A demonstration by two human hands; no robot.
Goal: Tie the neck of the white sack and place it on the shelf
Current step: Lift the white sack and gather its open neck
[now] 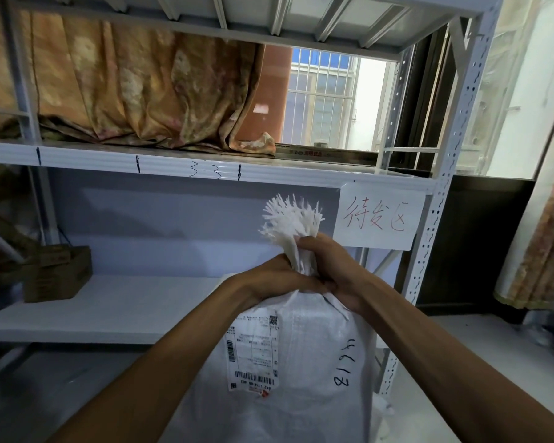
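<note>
- Two bare forearms are seen reaching in from the bottom corners and meeting at the middle of the view.
- A white sack [301, 372] is held upright below the hands, in front of the rack; its base is cut off by the bottom edge.
- A printed shipping label [253, 353] with barcodes is stuck on the front of the sack, and black handwritten digits [343, 362] are marked to the right of it.
- The gathered neck [301, 260] of the sack is gripped by both hands: the left hand [279, 279] is curled round its left side and the right hand [330, 270] is closed tightly round it from the right, with the fingers of both touching.
- A frayed white tuft [291, 215] is seen fanning out above the right hand.
- The lower shelf [109, 308], a pale board, is seen behind the sack, with a cardboard box [58, 273] set at its left end.
- A paper sign [378, 219] with red handwriting is fixed to the edge of the upper shelf [109, 158], where "3-3" is written in black.
- An orange patterned cloth [141, 91] is draped over the upper shelf, and a barred window [320, 100] is seen beyond it.
</note>
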